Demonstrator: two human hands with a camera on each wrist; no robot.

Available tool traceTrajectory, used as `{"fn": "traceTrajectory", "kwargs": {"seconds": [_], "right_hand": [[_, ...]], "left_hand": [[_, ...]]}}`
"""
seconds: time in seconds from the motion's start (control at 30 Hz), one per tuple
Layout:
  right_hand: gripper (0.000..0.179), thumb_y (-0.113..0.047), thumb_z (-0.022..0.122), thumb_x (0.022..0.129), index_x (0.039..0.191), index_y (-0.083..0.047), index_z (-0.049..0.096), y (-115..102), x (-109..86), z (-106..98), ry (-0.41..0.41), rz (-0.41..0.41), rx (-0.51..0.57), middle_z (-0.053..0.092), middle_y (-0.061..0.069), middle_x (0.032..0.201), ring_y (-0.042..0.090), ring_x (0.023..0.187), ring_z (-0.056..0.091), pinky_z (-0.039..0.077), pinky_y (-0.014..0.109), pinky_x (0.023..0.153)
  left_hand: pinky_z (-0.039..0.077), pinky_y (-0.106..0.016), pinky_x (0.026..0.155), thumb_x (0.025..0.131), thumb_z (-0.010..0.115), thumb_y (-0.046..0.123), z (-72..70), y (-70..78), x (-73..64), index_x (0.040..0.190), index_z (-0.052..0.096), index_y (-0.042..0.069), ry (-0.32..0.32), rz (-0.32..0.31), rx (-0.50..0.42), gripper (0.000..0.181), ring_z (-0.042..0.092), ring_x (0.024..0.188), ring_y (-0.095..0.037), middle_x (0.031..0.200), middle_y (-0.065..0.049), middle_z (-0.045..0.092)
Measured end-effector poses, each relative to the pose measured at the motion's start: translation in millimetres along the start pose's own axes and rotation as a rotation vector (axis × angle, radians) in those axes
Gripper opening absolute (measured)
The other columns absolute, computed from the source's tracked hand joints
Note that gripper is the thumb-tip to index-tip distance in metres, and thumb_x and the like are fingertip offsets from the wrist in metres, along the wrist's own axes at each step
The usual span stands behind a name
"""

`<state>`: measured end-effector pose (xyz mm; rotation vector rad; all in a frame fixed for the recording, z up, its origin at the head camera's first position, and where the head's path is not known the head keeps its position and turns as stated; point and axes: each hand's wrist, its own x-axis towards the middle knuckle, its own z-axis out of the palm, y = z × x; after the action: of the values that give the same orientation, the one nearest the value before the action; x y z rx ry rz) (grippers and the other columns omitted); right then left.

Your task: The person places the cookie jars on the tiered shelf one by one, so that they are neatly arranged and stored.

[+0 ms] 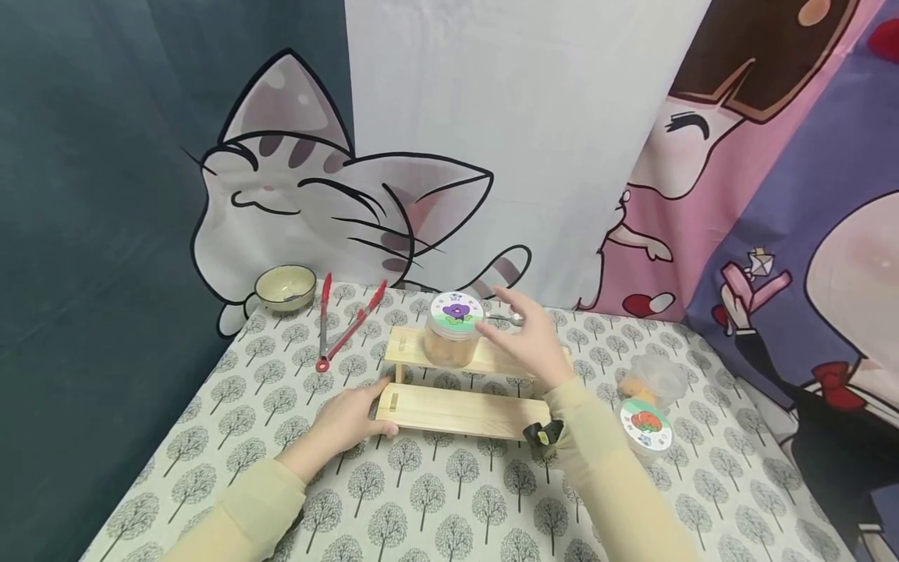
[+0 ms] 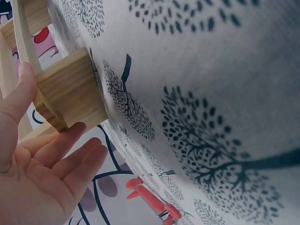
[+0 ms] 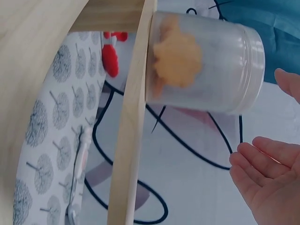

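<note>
A small two-step wooden shelf (image 1: 463, 410) stands on the tree-print cloth. My left hand (image 1: 351, 417) grips its left end; in the left wrist view the thumb lies on one side of the wooden end piece (image 2: 70, 91) and the fingertips on the other. On the upper step, towards the left, stands a clear plastic jar (image 1: 452, 332) with a flower picture on its lid and something orange (image 3: 178, 58) inside. Just right of the jar's lid is my right hand (image 1: 530, 336), its thumb and fingers spread apart and holding nothing. In the right wrist view a gap shows between fingertips and lid.
Red-tipped tongs (image 1: 344, 336) lie spread at the back left, beside a pale bowl (image 1: 286, 289). Behind the shelf lies a shiny metal utensil (image 1: 507, 318). A second jar (image 1: 646, 427) with a tomato picture stands at the right, near a clear bag (image 1: 660, 378) with something orange.
</note>
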<state>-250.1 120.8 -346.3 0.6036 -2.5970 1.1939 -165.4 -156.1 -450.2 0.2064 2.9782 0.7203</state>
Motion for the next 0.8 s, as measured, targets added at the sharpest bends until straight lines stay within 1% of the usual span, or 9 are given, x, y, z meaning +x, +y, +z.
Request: {"fn": "traceTrajectory", "kwargs": {"seconds": [0.1,0.2,0.3,0.4,0.6,0.8], "right_hand": [[0.076,-0.048,0.073,0.079,0.14,-0.013,0.046,6,-2.2,-6,0.01,0.024,-0.015,0.049,0.008,0.142,0.027,0.13,0.045,0.035,0.051,0.108],[0.076,-0.047,0.074,0.079,0.14,-0.014,0.046,12,-4.9,-12,0.028,0.067,-0.024,0.048,0.007,0.142,0.027,0.131,0.044,0.032,0.051,0.109],[0.074,-0.045,0.074,0.079,0.141,-0.014,0.046,19,-7.7,-19,0.041,0.092,-0.038,0.047,0.008,0.143,0.03,0.13,0.045,0.033,0.052,0.108],[0.073,-0.044,0.073,0.08,0.141,-0.014,0.046,26,-9.1,-25,0.054,0.093,-0.06,0.047,0.009,0.144,0.031,0.128,0.046,0.035,0.051,0.107],[0.073,-0.047,0.072,0.08,0.141,-0.015,0.046,38,-13.6,-31,0.063,0.105,-0.065,0.048,0.009,0.143,0.031,0.127,0.046,0.036,0.052,0.106],[0.077,-0.052,0.07,0.08,0.142,-0.016,0.044,55,-22.1,-39,0.054,0.172,-0.07,0.046,0.009,0.144,0.032,0.131,0.043,0.033,0.054,0.108]], "left_hand": [[0.052,-0.053,0.083,0.067,0.081,0.046,-0.4,0.1,-0.3,0.143,0.043,0.008,-0.003,-0.004,-0.004,0.093,0.059,0.109,-0.04,0.132,-0.018,0.056],[0.052,-0.053,0.082,0.067,0.081,0.046,-1.0,0.3,-0.4,0.143,0.043,0.008,-0.003,-0.004,-0.007,0.093,0.059,0.109,-0.04,0.131,-0.019,0.057],[0.052,-0.052,0.083,0.067,0.081,0.046,-1.5,0.5,0.1,0.143,0.043,0.008,-0.003,0.002,-0.007,0.093,0.059,0.109,-0.04,0.131,-0.019,0.057],[0.052,-0.052,0.083,0.067,0.081,0.045,-2.5,-0.1,0.2,0.143,0.043,0.007,0.003,0.007,-0.007,0.093,0.06,0.109,-0.04,0.131,-0.019,0.057],[0.052,-0.051,0.081,0.067,0.081,0.046,-3.3,-1.6,0.5,0.142,0.043,0.008,0.008,0.011,0.002,0.092,0.06,0.107,-0.04,0.131,-0.018,0.057],[0.052,-0.051,0.085,0.068,0.08,0.046,-1.2,-0.2,-0.8,0.142,0.043,0.007,-0.003,0.015,0.009,0.091,0.059,0.111,-0.039,0.133,-0.017,0.056]]}}
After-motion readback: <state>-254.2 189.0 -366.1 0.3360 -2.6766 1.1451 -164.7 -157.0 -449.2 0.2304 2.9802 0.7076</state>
